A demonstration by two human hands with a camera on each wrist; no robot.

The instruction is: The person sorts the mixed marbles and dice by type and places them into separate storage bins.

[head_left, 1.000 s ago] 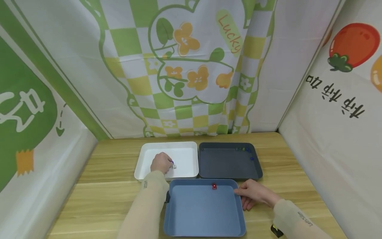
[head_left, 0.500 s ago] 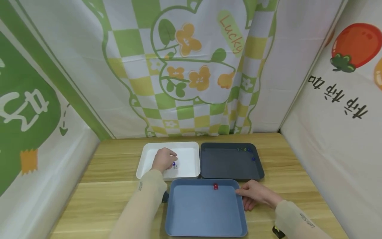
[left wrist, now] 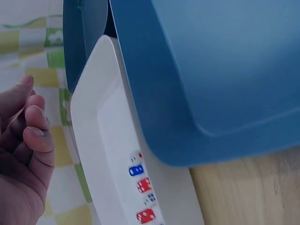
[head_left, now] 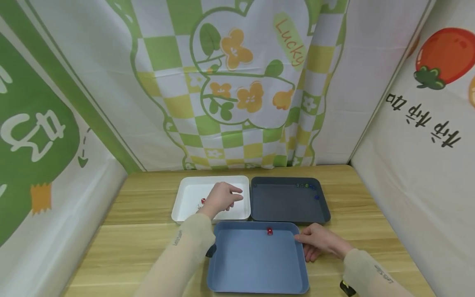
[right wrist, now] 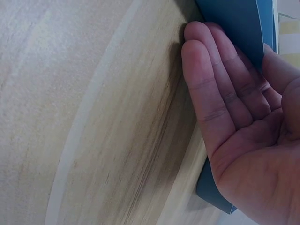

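Over the right part of the white tray [head_left: 181,206] hovers my left hand [head_left: 219,197], thumb and index fingertips apart, nothing visible between them. Behind its wrist, partly hidden, a red die [head_left: 203,201] shows in that tray. The left wrist view has several dice lined up there, among them a blue die [left wrist: 136,170] and white ones. My right hand [head_left: 317,240] pinches the right wall of the blue tray [head_left: 256,264], thumb on the rim and fingers along the outside. Near the far edge of this tray sits another red die [head_left: 269,231].
A dark grey tray [head_left: 285,206] stands at the back right, beside the white one and behind the blue one. Along its far right side lie several small blue, green and yellow pieces [head_left: 307,185]. Fabric walls enclose the wooden table [head_left: 111,247].
My left hand has let go of a blue die in the white tray, lifted, and moved right. My right hand has stayed at the blue tray's rim.
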